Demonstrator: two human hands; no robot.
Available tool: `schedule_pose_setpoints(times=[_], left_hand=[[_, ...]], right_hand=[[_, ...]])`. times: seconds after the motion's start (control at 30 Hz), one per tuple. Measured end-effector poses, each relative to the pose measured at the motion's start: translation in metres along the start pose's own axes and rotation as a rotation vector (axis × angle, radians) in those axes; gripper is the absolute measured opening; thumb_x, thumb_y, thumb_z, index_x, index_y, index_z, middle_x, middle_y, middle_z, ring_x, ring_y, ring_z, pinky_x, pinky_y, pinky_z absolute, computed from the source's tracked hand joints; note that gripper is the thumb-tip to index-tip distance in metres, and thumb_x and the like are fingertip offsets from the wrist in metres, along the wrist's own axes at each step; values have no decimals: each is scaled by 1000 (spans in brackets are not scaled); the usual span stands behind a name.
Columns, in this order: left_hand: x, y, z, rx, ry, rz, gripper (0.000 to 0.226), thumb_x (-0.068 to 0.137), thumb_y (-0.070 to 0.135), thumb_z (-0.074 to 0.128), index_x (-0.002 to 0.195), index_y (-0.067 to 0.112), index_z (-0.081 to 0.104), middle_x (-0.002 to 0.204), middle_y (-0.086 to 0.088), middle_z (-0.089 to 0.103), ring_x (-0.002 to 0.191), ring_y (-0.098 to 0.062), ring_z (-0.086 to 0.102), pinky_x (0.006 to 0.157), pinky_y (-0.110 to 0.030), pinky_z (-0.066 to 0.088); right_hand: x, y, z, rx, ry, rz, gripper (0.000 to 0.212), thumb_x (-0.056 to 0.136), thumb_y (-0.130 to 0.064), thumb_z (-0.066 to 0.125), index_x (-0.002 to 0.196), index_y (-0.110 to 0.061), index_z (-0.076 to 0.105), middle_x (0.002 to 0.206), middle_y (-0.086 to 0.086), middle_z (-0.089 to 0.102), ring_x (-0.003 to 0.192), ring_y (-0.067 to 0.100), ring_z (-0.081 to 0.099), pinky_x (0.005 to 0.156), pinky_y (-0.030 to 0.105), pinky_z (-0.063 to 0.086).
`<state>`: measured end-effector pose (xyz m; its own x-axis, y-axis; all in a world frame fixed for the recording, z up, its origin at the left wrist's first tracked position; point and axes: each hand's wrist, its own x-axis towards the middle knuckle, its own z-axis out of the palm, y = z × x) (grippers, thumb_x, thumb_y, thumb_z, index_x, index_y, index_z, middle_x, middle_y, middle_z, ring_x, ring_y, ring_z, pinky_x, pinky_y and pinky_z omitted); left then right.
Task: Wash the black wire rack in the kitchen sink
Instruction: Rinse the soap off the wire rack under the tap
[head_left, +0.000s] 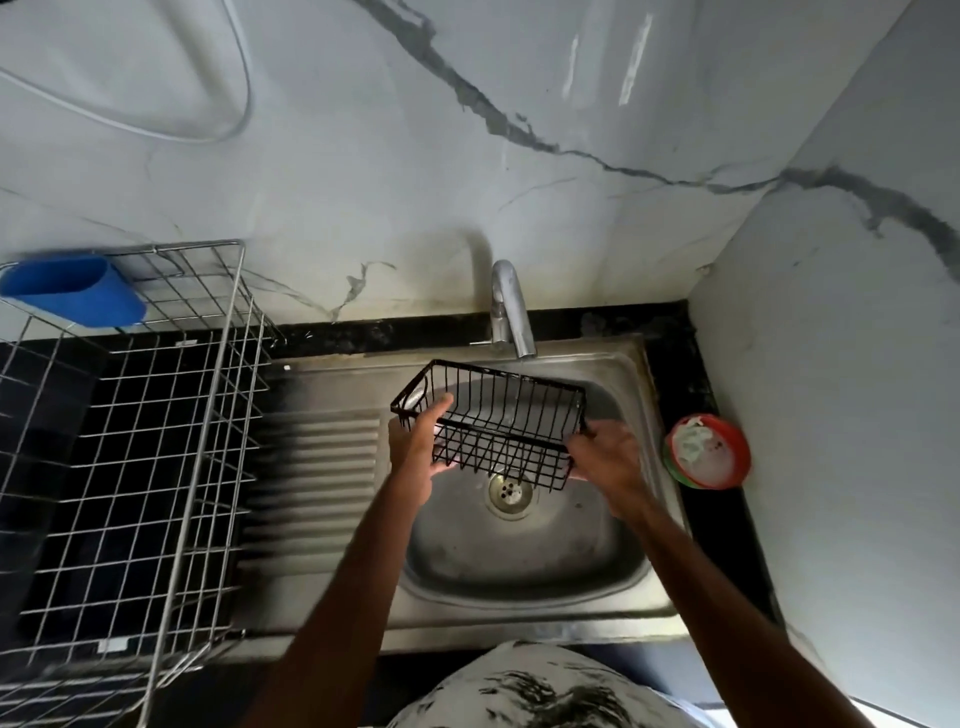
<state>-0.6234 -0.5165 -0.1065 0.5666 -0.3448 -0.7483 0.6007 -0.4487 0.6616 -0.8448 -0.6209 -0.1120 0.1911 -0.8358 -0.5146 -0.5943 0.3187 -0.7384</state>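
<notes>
- Head view: the black wire rack (493, 421), a rectangular basket of thin rods, hangs tilted over the dull steel sink (519, 561), beneath the curved chrome tap (511, 312).
- Left hand (415, 452) and right hand (605, 462) grip opposite ends, fingers curled round the wires.
- A round red tub (709, 452) sits on the black bench (696, 374).

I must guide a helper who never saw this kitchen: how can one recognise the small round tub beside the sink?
Start at the steel sink. On the black counter along its right edge, close to the marbled wall, sits a small round tub. It is the only red thing there, with a green band low down and something whitish inside.
</notes>
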Motion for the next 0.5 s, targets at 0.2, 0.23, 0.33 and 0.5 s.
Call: schedule_pose_setpoints(times=[0.2, 0.23, 0.33, 0.5], left_hand=[[25, 5, 2, 23, -81, -140, 48, 69, 30, 53, 110, 7, 60, 126, -25, 60, 107, -45, 63, 63, -58, 60], [24, 9, 4, 31, -93, -152, 40, 74, 29, 51, 107, 7, 59, 123, -26, 61, 106, -46, 63, 68, -61, 59], [27, 20, 13, 88, -96, -173, 25, 86, 22, 44, 102, 5, 55, 115, -28, 62, 100, -45, 62, 79, -64, 52], [37, 39, 20, 274, -233, -262, 40, 84, 28, 42, 111, 8, 65, 125, -26, 66, 104, -45, 67, 99, -66, 47]], right_hand=[[-10, -23, -30, -64, -54, -58, 39, 94, -41, 66, 76, -7, 71, 65, 8, 73, 61, 20, 74, 71, 45, 63], [-7, -28, -38, -64, -48, -81, 42, 95, -42, 65, 75, -6, 72, 64, 8, 73, 59, 21, 74, 69, 44, 63], [13, -40, -58, -304, 52, -175, 45, 95, -44, 64, 77, -4, 74, 63, 5, 72, 53, 16, 70, 60, 33, 61], [68, -71, -60, -529, -59, -324, 31, 88, -35, 76, 104, -8, 75, 98, 8, 75, 82, 17, 69, 76, 25, 55]])
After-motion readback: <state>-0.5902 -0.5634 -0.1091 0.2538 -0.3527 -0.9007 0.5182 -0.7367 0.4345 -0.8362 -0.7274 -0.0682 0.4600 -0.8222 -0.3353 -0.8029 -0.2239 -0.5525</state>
